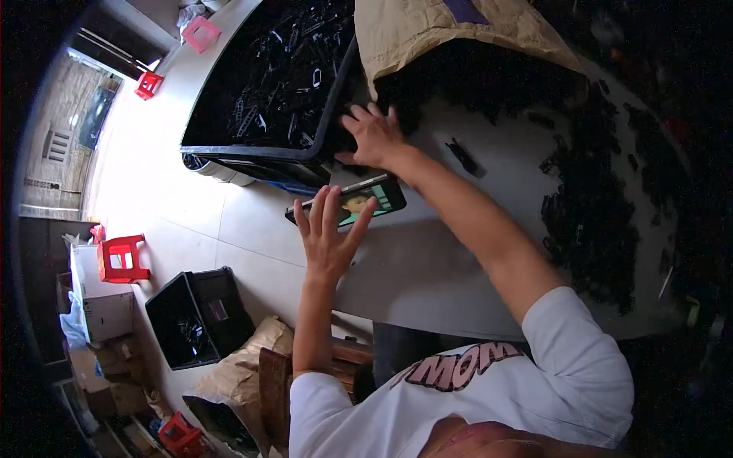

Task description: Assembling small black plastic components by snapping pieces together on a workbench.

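Left hand (pixel 327 246): grasping a phone, fingers curling over its upper edge and thumb lying across the lit screen.
Phone (pixel 387 195), dark-edged: sitting tilted in the left hand, its screen facing the wearer, just beside the counter edge.
Right hand (pixel 372 139): reaching ahead of the left hand, palm down, fingers spreading loosely; whether the fingertips are touching anything is too dark to tell.
Black crate (pixel 314 153): standing just left of the right hand, holding many small dark parts (pixel 279 84).
Brown paper bag (pixel 408 27): lying ahead and to the right of the right hand, its dark mouth facing the wearer.
Single dark piece (pixel 464 159): lying alone to the right of the right hand.
Heap of dark pieces (pixel 588 237): spreading farther right, well apart from both hands.
Counter (pixel 435 275), grey: carrying the piece and the heap, and extending below the right forearm.
Second black crate (pixel 215 305): resting on the floor (pixel 256 233), left of the left hand and nearer the body, holding more dark parts.
Second paper bag (pixel 240 370): slumping just behind that crate.
Red stool (pixel 130 273): standing far left of the left hand.
White box (pixel 108 317): standing near the stool.
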A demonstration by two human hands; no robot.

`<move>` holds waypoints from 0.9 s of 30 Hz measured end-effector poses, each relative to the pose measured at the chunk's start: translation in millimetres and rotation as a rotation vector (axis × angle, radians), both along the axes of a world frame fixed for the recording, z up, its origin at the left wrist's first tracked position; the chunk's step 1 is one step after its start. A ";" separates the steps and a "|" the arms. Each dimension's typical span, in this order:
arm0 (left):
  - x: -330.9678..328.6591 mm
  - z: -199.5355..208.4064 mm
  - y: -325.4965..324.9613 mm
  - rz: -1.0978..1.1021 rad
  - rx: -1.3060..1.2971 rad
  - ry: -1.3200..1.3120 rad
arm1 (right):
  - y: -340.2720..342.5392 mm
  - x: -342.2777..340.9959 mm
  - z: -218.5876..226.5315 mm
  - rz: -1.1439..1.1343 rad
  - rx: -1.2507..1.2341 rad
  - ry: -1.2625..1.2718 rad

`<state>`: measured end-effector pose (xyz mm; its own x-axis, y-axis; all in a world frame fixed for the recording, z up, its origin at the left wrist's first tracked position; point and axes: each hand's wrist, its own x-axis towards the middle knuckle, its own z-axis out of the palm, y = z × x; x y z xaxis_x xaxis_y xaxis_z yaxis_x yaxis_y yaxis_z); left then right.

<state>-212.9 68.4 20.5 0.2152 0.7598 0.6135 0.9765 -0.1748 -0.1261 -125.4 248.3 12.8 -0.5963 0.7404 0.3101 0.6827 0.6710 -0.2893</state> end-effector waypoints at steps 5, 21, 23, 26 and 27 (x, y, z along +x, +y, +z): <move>5.0 -2.0 -3.2 -0.047 0.008 -0.030 | -0.5 36.4 -15.9 0.053 -0.071 0.102; -11.0 -4.1 5.8 -0.027 0.075 0.000 | -10.7 23.2 -5.7 0.377 0.051 -0.209; -12.6 -4.6 24.0 -0.029 0.041 -0.010 | -7.2 53.7 -5.4 0.344 0.054 -0.333; -11.4 -7.3 48.4 0.016 0.013 0.023 | -12.5 107.6 -4.0 0.260 0.100 -0.132; -7.9 -5.7 52.8 0.007 0.017 -0.059 | -17.1 121.3 2.5 0.235 0.061 -0.186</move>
